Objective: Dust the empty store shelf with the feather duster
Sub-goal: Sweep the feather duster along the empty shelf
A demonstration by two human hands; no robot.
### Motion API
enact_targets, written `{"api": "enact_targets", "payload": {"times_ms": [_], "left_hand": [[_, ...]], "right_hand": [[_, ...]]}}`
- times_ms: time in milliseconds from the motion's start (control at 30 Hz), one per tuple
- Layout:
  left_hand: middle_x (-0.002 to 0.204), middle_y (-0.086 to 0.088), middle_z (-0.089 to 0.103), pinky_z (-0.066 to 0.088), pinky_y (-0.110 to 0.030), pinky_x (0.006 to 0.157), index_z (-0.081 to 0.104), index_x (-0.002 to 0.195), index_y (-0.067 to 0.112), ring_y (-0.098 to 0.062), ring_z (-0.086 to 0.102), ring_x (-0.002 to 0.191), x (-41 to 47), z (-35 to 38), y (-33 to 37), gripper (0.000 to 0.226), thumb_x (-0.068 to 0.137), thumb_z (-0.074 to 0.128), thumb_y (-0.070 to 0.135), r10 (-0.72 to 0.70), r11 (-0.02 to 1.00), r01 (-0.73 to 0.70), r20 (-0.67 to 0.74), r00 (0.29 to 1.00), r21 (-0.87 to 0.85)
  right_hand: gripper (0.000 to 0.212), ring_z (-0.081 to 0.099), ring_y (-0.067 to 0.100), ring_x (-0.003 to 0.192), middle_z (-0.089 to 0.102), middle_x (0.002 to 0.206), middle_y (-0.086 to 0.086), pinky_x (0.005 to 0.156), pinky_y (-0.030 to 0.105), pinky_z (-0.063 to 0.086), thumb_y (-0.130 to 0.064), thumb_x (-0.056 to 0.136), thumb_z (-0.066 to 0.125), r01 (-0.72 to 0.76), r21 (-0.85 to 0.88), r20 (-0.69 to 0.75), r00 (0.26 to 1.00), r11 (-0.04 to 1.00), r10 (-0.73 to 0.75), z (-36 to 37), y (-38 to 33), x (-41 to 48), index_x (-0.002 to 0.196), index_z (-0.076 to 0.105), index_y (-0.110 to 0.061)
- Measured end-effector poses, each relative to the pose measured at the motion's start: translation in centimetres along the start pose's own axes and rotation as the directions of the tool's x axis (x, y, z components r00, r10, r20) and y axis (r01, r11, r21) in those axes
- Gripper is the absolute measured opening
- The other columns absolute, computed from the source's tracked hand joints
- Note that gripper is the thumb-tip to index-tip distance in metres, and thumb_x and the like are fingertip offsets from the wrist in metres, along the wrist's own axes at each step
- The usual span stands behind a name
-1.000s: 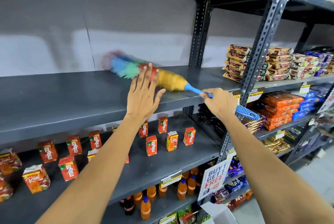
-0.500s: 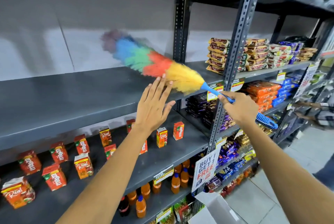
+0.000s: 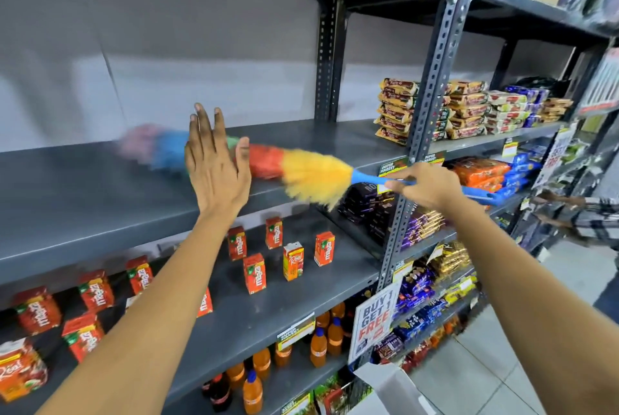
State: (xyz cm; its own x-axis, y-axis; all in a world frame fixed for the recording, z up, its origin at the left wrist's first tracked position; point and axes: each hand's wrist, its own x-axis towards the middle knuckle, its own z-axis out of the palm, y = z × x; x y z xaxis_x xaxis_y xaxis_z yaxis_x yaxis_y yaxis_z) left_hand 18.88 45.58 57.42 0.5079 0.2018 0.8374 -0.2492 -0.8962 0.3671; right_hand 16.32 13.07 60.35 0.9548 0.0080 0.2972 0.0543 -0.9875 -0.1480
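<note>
A rainbow feather duster (image 3: pixel 301 175) with a blue handle lies low over the empty grey shelf (image 3: pixel 83 200), its pink and blue tip blurred at the left. My right hand (image 3: pixel 425 185) grips the blue handle just in front of the perforated upright post. My left hand (image 3: pixel 216 163) is raised flat with fingers apart in front of the duster's green and red part, hiding it. It holds nothing.
A grey perforated post (image 3: pixel 432 86) bounds the shelf on the right. Stacked snack packs (image 3: pixel 398 109) fill the neighbouring bay. Juice cartons (image 3: pixel 254 272) stand on the shelf below, orange bottles (image 3: pixel 318 346) lower still. Another person's hand and checked sleeve (image 3: pixel 593 213) reach in at far right.
The duster has swung down from a raised tilt to lie nearly flat on the shelf. My left hand rose a little. The view shifted slightly leftward.
</note>
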Motion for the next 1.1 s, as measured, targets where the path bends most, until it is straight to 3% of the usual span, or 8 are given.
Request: {"api": "enact_targets", "payload": {"times_ms": [167, 267, 367, 467, 633, 767, 867, 1100], "left_hand": [[0.157, -0.014, 0.006, 0.011, -0.047, 0.112, 0.017, 0.149, 0.01, -0.026, 0.004, 0.143, 0.3, -0.1, 0.0, 0.062, 0.099, 0.024, 0.046, -0.11, 0.993, 0.11, 0.007, 0.994, -0.046], [0.157, -0.013, 0.003, 0.01, -0.046, 0.112, 0.016, 0.149, 0.01, -0.026, 0.001, 0.144, 0.1, 0.1, 0.2, 0.064, 0.098, 0.022, 0.048, -0.07, 0.998, 0.07, 0.052, 0.996, -0.003], [0.157, -0.014, 0.004, 0.01, -0.044, 0.112, 0.018, 0.149, 0.01, -0.026, 0.002, 0.143, 0.1, 0.2, 0.2, 0.066, 0.098, 0.019, 0.051, -0.014, 0.998, 0.01, 0.068, 0.998, 0.059], [0.157, -0.014, 0.007, 0.009, -0.044, 0.113, 0.018, 0.149, 0.01, -0.027, 0.004, 0.143, 0.1, 0.2, 0.2, 0.066, 0.097, 0.018, 0.05, 0.002, 0.997, -0.006, 0.038, 0.999, 0.082], [0.156, -0.015, 0.009, 0.006, -0.04, 0.112, 0.018, 0.149, 0.011, -0.026, 0.006, 0.143, 0.0, -0.1, 0.2, 0.069, 0.096, 0.015, 0.054, 0.134, 0.981, -0.146, 0.098, 0.986, 0.126], [0.154, -0.017, 0.019, 0.01, -0.042, 0.112, 0.028, 0.146, 0.008, -0.029, 0.014, 0.142, 0.1, -0.5, -1.0, 0.072, 0.096, 0.009, 0.056, 0.31, 0.9, -0.363, 0.231, 0.922, 0.242], [0.153, -0.017, 0.023, 0.015, -0.042, 0.111, 0.032, 0.144, 0.009, -0.03, 0.02, 0.14, 0.2, -1.3, -1.9, 0.07, 0.096, 0.013, 0.056, 0.289, 0.885, -0.353, 0.237, 0.928, 0.304], [0.154, -0.016, 0.017, 0.004, -0.034, 0.113, 0.025, 0.147, 0.01, -0.027, 0.013, 0.142, 0.8, -3.5, -3.4, 0.066, 0.095, 0.022, 0.05, 0.203, 0.91, -0.253, 0.179, 0.963, 0.329]], "right_hand": [[0.033, 0.065, 0.037, 0.086, 0.069, 0.088, 0.017, 0.067, 0.034, 0.045, -0.041, 0.092, 0.053, -0.169, -0.192, -0.238, 0.964, 0.967, 0.122, -2.7, 1.8, 2.1, 0.116, 0.069, -0.024], [0.033, 0.065, 0.038, 0.082, 0.07, 0.085, 0.02, 0.063, 0.031, 0.04, -0.036, 0.092, 0.052, -0.204, -0.186, -0.367, 0.922, 0.961, 0.124, -2.4, 0.1, 3.0, 0.11, 0.072, -0.018], [0.031, 0.066, 0.037, 0.085, 0.072, 0.089, 0.016, 0.067, 0.033, 0.045, -0.039, 0.091, 0.052, -0.136, 0.007, -0.255, 0.958, 0.991, 0.134, -1.1, -1.5, 2.7, 0.113, 0.07, -0.03], [0.026, 0.066, 0.029, 0.087, 0.073, 0.09, 0.004, 0.063, 0.029, 0.04, -0.042, 0.09, 0.054, 0.022, 0.229, -0.103, 0.995, 0.973, 0.002, 0.4, -3.8, 2.1, 0.109, 0.072, -0.038], [0.028, 0.066, 0.017, 0.083, 0.069, 0.075, -0.007, 0.075, 0.034, 0.05, -0.051, 0.085, 0.061, 0.119, 0.291, 0.041, 0.99, 0.949, -0.136, 1.6, -6.4, 3.0, 0.108, 0.072, -0.038], [0.03, 0.065, 0.029, 0.099, 0.073, 0.097, 0.005, 0.076, 0.033, 0.046, -0.051, 0.088, 0.055, 0.015, 0.064, -0.027, 1.0, 0.998, -0.013, 0.9, -4.4, 4.7, 0.113, 0.069, -0.039], [0.03, 0.065, 0.036, 0.093, 0.071, 0.099, 0.015, 0.069, 0.033, 0.043, -0.039, 0.091, 0.052, -0.021, -0.086, -0.222, 0.975, 0.996, 0.002, 0.3, -4.9, 5.4, 0.115, 0.069, -0.032], [0.03, 0.063, 0.027, 0.1, 0.072, 0.107, -0.003, 0.071, 0.029, 0.039, -0.053, 0.087, 0.055, 0.25, 0.119, -0.142, 0.962, 0.961, -0.233, 1.3, -11.7, 5.2, 0.111, 0.069, -0.042]]}}
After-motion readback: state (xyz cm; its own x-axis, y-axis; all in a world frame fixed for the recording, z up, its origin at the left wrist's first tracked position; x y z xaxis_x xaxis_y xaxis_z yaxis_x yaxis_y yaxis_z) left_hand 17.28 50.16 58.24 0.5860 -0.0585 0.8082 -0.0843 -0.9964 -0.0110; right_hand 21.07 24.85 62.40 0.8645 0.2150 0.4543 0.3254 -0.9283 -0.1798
